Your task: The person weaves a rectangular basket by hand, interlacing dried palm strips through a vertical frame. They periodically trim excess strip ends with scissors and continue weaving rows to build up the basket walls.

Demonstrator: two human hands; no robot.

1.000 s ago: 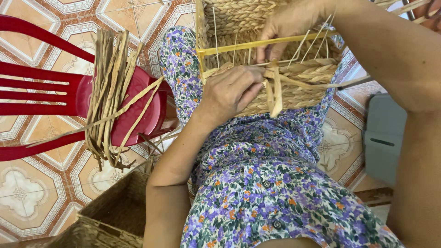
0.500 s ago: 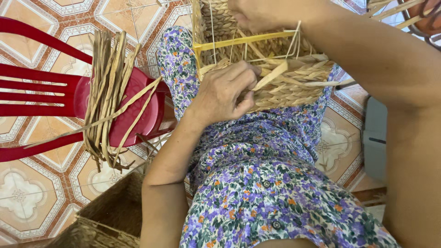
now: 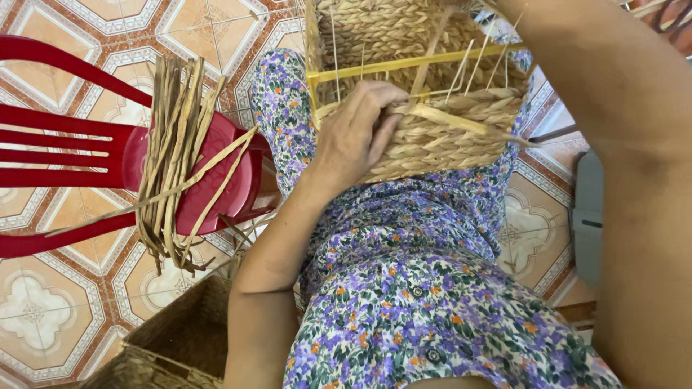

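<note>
A half-woven straw basket (image 3: 440, 148) rests on my lap, built around a yellow wire frame (image 3: 404, 66) with thin upright wires. My left hand (image 3: 353, 137) curls over the basket's near wall, its fingers pinching a flat straw strand (image 3: 454, 121) against the weave. The strand runs right along the top of the woven rows. My right forearm (image 3: 620, 94) reaches across from the right toward the top of the basket. The right hand itself is cut off by the upper edge of the view. I wear a purple floral dress (image 3: 432, 288).
A red plastic chair (image 3: 65, 155) stands at my left with a bundle of loose straw strands (image 3: 173, 158) draped over its seat. Another woven basket (image 3: 180, 338) sits on the patterned tile floor at lower left. A grey object (image 3: 590, 216) lies at the right.
My right hand has risen from the basket's rim out of the top of the view. The loose strand that stuck up near my left hand now lies flat along the weave.
</note>
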